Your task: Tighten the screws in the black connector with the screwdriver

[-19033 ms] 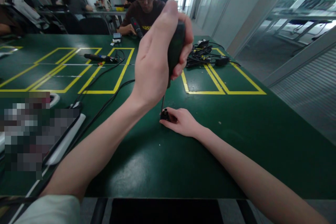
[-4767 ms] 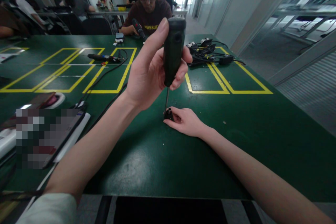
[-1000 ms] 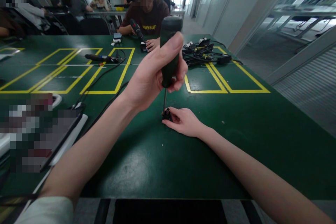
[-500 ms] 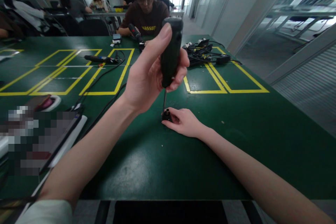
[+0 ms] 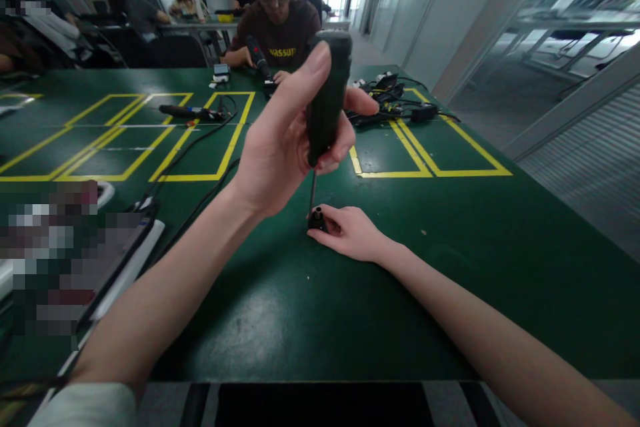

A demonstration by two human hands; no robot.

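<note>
My left hand (image 5: 280, 140) is wrapped round the thick black handle of a screwdriver (image 5: 329, 100), thumb along its upper side and one finger lifted off to the right. The thin shaft points down, its tip at a small black part (image 5: 317, 219) with a round metal-rimmed opening on top. Between thumb and fingers, my right hand (image 5: 350, 232) pinches that part against the green table (image 5: 280, 320). Where exactly the tip meets the part is too small to make out.
Black cables (image 5: 387, 103) lie heaped beyond my hands to the right. Another corded tool (image 5: 193, 112) lies at the left within yellow tape outlines. Blurred-out devices (image 5: 95, 260) sit at the near left. Across the table a person (image 5: 280, 30) holds a black tool (image 5: 259, 57).
One finger of my left hand has stretched away from the screwdriver handle to the right. My right hand and the small black part stay in place.
</note>
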